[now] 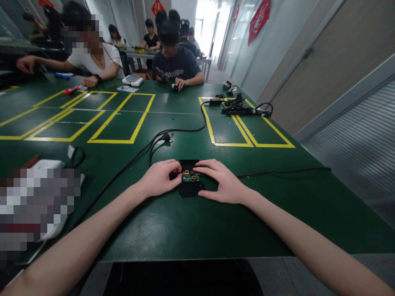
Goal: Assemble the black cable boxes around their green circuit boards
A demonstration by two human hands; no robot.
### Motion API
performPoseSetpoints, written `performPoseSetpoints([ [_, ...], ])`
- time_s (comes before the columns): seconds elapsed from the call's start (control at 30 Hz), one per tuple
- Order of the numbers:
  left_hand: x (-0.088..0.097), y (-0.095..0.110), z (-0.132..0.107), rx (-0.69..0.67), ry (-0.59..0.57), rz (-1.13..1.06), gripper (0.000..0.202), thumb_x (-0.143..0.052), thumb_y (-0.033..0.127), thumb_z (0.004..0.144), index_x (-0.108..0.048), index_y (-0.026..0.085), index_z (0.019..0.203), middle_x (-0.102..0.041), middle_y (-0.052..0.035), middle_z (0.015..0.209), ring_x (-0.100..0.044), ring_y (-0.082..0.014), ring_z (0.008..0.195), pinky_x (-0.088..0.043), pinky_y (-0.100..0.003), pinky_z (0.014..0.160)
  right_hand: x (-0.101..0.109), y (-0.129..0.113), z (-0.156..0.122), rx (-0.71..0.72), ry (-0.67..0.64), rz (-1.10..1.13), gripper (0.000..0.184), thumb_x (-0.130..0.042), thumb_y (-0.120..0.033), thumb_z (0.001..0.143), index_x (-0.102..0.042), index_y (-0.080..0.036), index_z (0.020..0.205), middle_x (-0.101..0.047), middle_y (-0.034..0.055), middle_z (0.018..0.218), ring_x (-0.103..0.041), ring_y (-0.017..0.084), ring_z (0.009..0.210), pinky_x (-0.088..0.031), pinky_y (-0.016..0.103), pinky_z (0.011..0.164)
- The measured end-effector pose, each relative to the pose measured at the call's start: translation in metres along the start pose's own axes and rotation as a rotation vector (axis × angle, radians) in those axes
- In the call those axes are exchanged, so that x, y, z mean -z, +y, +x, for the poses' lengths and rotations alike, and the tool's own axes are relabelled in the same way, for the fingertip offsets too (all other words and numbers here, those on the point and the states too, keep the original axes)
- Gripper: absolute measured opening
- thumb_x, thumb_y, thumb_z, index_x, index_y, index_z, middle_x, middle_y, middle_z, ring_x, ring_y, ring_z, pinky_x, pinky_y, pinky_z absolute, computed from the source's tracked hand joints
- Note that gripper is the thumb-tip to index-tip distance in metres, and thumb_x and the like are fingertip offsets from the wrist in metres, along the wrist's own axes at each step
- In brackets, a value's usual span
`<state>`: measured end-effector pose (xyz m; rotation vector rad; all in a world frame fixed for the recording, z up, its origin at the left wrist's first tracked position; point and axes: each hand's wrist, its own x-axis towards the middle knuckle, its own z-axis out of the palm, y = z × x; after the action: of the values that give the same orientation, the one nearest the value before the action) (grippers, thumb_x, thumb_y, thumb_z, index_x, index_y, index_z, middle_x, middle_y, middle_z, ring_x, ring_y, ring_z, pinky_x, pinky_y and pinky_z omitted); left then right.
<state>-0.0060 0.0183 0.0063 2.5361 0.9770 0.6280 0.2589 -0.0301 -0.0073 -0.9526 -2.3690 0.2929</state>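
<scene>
An opened black adapter case [191,190] lies on the green table in front of me, one shell half on the far side and one on the near side. Between the halves sits a small green circuit board [191,178] with copper-coloured ring coils. My left hand [162,177] pinches at the board's left end, where a black cord seems to enter; the fingertips partly hide it. My right hand [222,181] curves round the right end, its fingers at the far shell and its thumb on the near shell. A black cable [277,171] runs rightward from behind that hand.
A power plug [166,137] lies beyond my left hand, near a long black cord [182,130]. Bundled black cables [237,109] lie at the far right, over yellow tape outlines [231,144]. Across the table a person [177,65] handles small parts; another person [95,61] sits farther left.
</scene>
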Motion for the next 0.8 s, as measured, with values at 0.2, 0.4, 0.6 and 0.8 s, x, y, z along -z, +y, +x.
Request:
performPoseSetpoints([
  [0.2, -0.0045, -0.0004, -0.0004, 0.019, 0.018, 0.007, 0.008, -0.058, 0.023, 0.088, -0.061, 0.020, 0.082, -0.064, 0.0000, 0.079, -0.062, -0.0162, 0.071, -0.044, -0.027, 0.064, -0.0036, -0.0013, 0.0027, 0.019, -0.001, 0.031, 0.056, -0.073, -0.038, 0.093, -0.057, -0.019, 0.144, -0.068, 0.0173, 0.134, -0.061, 0.033, 0.127, -0.053, 0.056, 0.108],
  [0.4, -0.0048, 0.0005, -0.0005, 0.028, 0.032, 0.006, 0.006, -0.060, 0.021, 0.087, -0.061, 0.020, 0.081, -0.064, 0.0004, 0.079, -0.061, -0.0157, 0.070, -0.045, -0.026, 0.065, -0.0016, -0.0029, 0.0032, 0.002, 0.004, 0.036, 0.052, -0.070, -0.032, 0.093, -0.057, -0.020, 0.142, -0.067, 0.0162, 0.133, -0.060, 0.032, 0.126, -0.053, 0.057, 0.107],
  [0.6, -0.0040, 0.0014, -0.0007, 0.032, 0.036, 0.011, 0.007, -0.061, 0.021, 0.086, -0.063, 0.020, 0.080, -0.063, 0.0005, 0.079, -0.060, -0.0154, 0.069, -0.044, -0.026, 0.064, -0.0006, -0.0043, 0.0032, 0.043, 0.033, -0.020, 0.048, -0.070, -0.031, 0.092, -0.062, -0.019, 0.137, -0.066, 0.0172, 0.136, -0.058, 0.033, 0.124, -0.053, 0.057, 0.104],
  [0.8, -0.0043, 0.0013, -0.0009, 0.032, 0.044, 0.008, 0.007, -0.060, 0.021, 0.087, -0.063, 0.020, 0.080, -0.062, 0.0007, 0.080, -0.059, -0.0145, 0.068, -0.044, -0.027, 0.064, -0.0010, -0.0064, 0.0020, 0.216, 0.012, -0.030, 0.021, -0.071, -0.037, 0.094, -0.073, -0.021, 0.107, -0.072, 0.0127, 0.114, -0.066, 0.026, 0.103, -0.057, 0.045, 0.089],
])
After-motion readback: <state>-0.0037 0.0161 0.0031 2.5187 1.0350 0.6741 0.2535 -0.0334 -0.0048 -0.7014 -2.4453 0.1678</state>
